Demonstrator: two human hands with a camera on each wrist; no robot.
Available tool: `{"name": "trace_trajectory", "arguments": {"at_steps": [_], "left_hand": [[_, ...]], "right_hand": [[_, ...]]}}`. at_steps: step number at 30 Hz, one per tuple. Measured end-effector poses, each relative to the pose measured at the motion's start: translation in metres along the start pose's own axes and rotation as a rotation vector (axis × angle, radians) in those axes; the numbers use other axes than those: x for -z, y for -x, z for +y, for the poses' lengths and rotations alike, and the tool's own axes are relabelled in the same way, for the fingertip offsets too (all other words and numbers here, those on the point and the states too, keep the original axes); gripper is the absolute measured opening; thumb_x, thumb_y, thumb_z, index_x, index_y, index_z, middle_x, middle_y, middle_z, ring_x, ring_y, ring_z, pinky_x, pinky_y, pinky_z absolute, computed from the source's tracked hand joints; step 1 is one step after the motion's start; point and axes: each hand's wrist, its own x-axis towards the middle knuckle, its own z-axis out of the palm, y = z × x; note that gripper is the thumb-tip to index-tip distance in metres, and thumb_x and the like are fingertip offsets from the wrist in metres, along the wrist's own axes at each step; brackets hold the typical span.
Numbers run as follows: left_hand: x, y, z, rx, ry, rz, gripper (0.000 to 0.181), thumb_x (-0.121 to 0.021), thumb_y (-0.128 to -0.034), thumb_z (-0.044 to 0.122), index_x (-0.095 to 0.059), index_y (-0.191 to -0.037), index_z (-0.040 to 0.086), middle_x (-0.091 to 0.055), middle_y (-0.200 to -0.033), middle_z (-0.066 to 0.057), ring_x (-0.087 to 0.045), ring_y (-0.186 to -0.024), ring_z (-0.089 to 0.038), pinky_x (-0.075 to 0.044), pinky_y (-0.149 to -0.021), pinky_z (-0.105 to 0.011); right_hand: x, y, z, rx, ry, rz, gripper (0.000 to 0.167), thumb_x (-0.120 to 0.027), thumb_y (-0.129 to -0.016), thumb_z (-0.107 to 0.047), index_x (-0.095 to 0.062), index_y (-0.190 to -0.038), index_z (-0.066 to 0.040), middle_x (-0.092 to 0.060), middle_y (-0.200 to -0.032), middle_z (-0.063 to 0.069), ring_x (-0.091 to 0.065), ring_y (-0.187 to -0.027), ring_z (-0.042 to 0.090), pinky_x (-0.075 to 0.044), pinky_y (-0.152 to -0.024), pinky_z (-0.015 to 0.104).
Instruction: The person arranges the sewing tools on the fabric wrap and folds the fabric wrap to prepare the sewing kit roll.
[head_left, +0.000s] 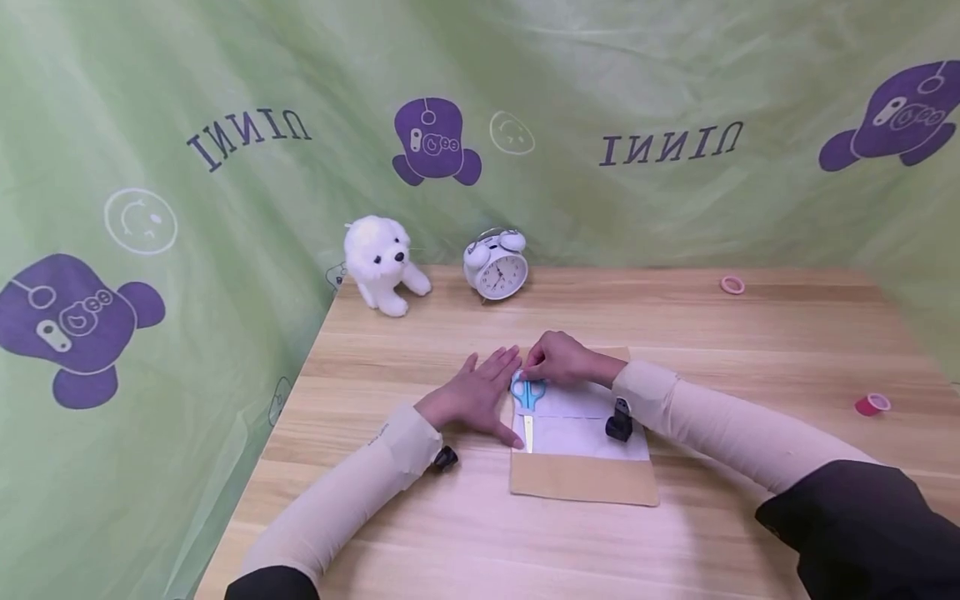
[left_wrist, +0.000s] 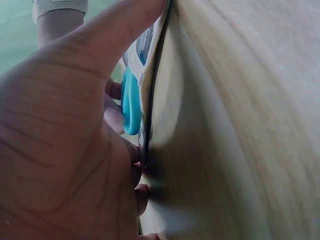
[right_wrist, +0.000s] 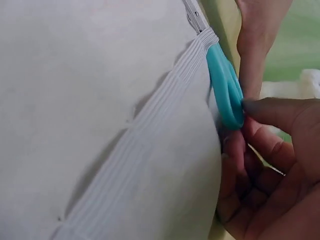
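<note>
Blue-handled scissors lie at the left side of a tan fabric piece with a white lining. A ribbed white elastic band crosses the lining, and the scissors pass under it, blades toward the near side. My right hand pinches the blue handle between thumb and fingers. My left hand lies along the fabric's left edge, fingers straight and spread, thumb on the edge beside the blades. In the left wrist view its palm hides much of the fabric.
At the back of the wooden table stand a white plush dog and a white alarm clock. A pink ring lies at the back right, with a small red-pink item nearer. A green printed curtain hangs behind.
</note>
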Motion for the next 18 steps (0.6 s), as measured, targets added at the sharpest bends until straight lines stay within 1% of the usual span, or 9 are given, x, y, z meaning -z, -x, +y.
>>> {"name": "trace_trajectory", "arguments": {"at_steps": [4, 7, 9, 14, 16, 18], "left_hand": [[0.0, 0.0, 0.0, 0.005, -0.017, -0.005, 0.136, -0.064, -0.0691, 0.086, 0.002, -0.162, 0.01, 0.011, -0.171, -0.004, 0.007, -0.159, -0.023, -0.005, -0.126, -0.061], [0.001, -0.001, 0.0, 0.009, -0.021, -0.003, 0.136, -0.064, -0.0691, 0.086, 0.002, -0.162, 0.011, 0.012, -0.17, -0.004, 0.008, -0.159, -0.023, -0.004, -0.126, -0.061], [0.001, -0.001, -0.001, 0.007, -0.016, -0.004, 0.136, -0.064, -0.069, 0.086, 0.002, -0.162, 0.011, 0.013, -0.17, -0.003, 0.008, -0.159, -0.022, -0.004, -0.126, -0.061], [-0.001, -0.001, -0.003, -0.003, -0.002, 0.001, 0.137, -0.064, -0.0685, 0.086, 0.002, -0.162, 0.011, 0.013, -0.17, -0.002, 0.008, -0.159, -0.022, -0.003, -0.126, -0.061], [-0.002, -0.001, -0.003, -0.006, 0.002, 0.001, 0.137, -0.064, -0.0683, 0.087, 0.002, -0.162, 0.011, 0.013, -0.17, -0.002, 0.008, -0.159, -0.022, -0.003, -0.126, -0.061], [-0.003, -0.001, -0.003, -0.009, 0.01, 0.0, 0.137, -0.064, -0.0682, 0.086, 0.001, -0.162, 0.011, 0.013, -0.17, -0.002, 0.008, -0.159, -0.022, -0.003, -0.126, -0.061]], "right_hand": [[-0.001, 0.0, 0.0, 0.006, -0.059, 0.026, 0.012, -0.078, -0.087, -0.019, -0.08, -0.079, -0.01, -0.073, -0.067, -0.001, -0.053, -0.06, 0.004, -0.039, -0.057, 0.018], [-0.001, 0.001, 0.0, 0.0, -0.067, 0.061, 0.011, -0.079, -0.087, -0.019, -0.081, -0.08, -0.011, -0.076, -0.071, 0.0, -0.055, -0.061, 0.004, -0.041, -0.059, 0.018], [-0.002, 0.002, 0.0, 0.009, -0.041, 0.063, 0.011, -0.079, -0.087, -0.022, -0.081, -0.082, -0.012, -0.077, -0.073, -0.001, -0.057, -0.063, 0.003, -0.042, -0.062, 0.019], [-0.006, 0.003, -0.001, 0.055, 0.058, 0.038, 0.011, -0.08, -0.085, -0.026, -0.081, -0.083, -0.016, -0.077, -0.075, -0.005, -0.06, -0.068, 0.003, -0.046, -0.068, 0.021], [-0.009, 0.003, -0.001, 0.067, 0.057, 0.06, 0.01, -0.079, -0.086, -0.024, -0.081, -0.083, -0.015, -0.077, -0.075, -0.004, -0.06, -0.069, 0.003, -0.047, -0.068, 0.021], [-0.012, 0.004, 0.0, 0.06, 0.025, 0.098, 0.008, -0.078, -0.087, -0.02, -0.082, -0.083, -0.013, -0.078, -0.076, -0.003, -0.061, -0.069, 0.003, -0.047, -0.067, 0.02]]}}
